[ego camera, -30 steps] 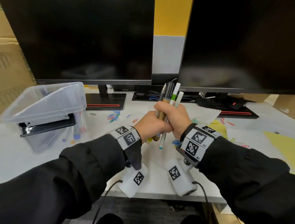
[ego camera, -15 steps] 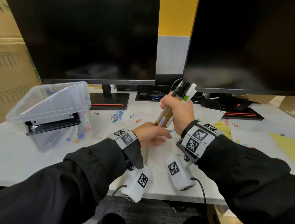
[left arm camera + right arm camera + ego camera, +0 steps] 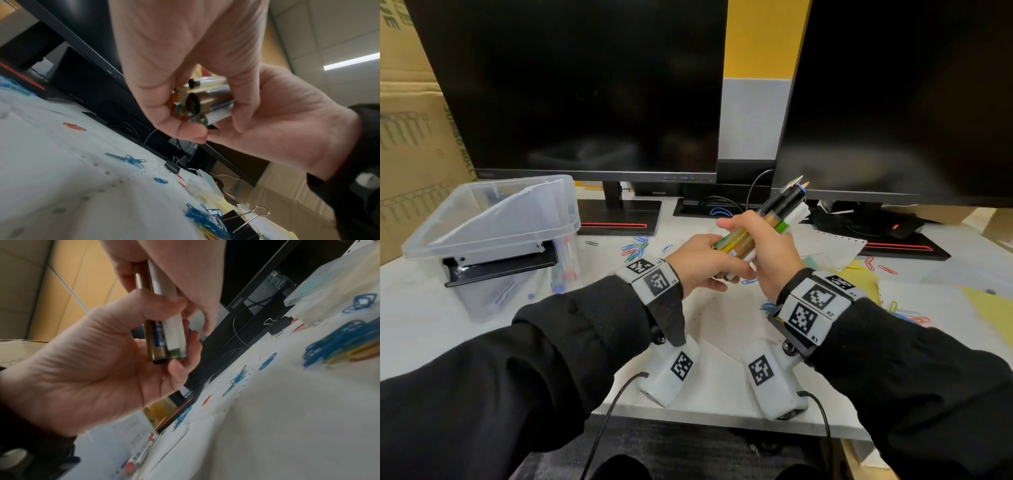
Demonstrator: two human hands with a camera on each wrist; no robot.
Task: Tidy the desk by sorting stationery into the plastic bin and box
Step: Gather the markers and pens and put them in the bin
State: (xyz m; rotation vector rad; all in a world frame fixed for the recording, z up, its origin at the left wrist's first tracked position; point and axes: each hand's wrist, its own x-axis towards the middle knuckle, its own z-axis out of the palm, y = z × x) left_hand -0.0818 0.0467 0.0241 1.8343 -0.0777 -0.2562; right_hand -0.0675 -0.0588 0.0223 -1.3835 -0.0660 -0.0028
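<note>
A bundle of pens and markers (image 3: 739, 241) is held over the middle of the desk, tilted with its tips up and to the right. My right hand (image 3: 774, 251) grips the bundle round its middle. My left hand (image 3: 705, 267) curls round its lower end, thumb on top and fingers beneath, as the right wrist view shows on the bundle (image 3: 158, 340) and the left hand (image 3: 92, 361). In the left wrist view the marker ends (image 3: 193, 104) sit between both hands. The clear plastic bin (image 3: 571, 214) stands at the left, with a tilted lid, a black object and markers inside.
Two dark monitors (image 3: 585, 85) (image 3: 911, 102) stand close behind on flat bases. Coloured paper clips (image 3: 635, 248) lie scattered, with more (image 3: 205, 222) near black binder clips (image 3: 171, 166). White sheets and yellow paper (image 3: 859, 277) lie at the right. Cardboard boxes (image 3: 410, 137) are far left.
One second ago both hands held the bundle upright. The left hand then dropped below it while the right tilted it rightward. Now the left hand holds the lower end again.
</note>
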